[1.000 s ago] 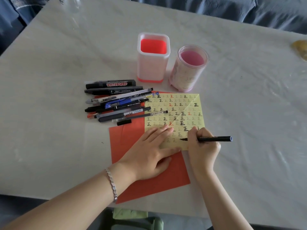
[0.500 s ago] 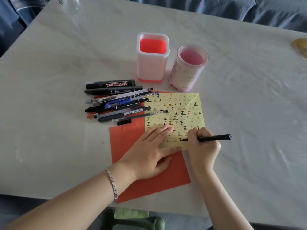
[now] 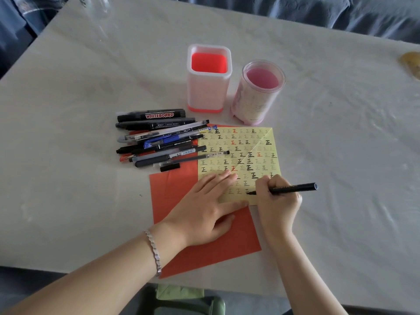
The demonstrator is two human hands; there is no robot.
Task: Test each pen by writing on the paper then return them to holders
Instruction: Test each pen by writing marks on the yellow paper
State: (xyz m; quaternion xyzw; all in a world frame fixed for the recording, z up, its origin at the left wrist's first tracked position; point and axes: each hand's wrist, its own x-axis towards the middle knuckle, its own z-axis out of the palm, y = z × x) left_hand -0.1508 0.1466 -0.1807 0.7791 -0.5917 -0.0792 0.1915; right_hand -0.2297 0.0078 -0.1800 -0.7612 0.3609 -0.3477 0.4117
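Observation:
My right hand (image 3: 277, 202) grips a black pen (image 3: 293, 188), its tip touching the near edge of the yellow paper (image 3: 243, 155), which is covered in rows of written characters. My left hand (image 3: 204, 208) lies flat with straight fingers on the yellow paper's near left part and on the red paper (image 3: 172, 189) beneath it. A pile of several pens and markers (image 3: 159, 142) lies left of the paper, with a loose black cap (image 3: 170, 167) beside it. Two empty holders stand behind the paper: a square white one with a red inside (image 3: 209, 78) and a round pink one (image 3: 258, 92).
The white marble table (image 3: 79, 201) has its near edge just below my forearms. A yellowish object (image 3: 411, 62) lies at the far right edge. A glass item (image 3: 95, 5) stands at the far left corner. A green object (image 3: 181, 298) sits below the table edge.
The pen tip has shifted slightly on the yellow paper as a new character forms near the bottom edge. My left hand has stayed in place.

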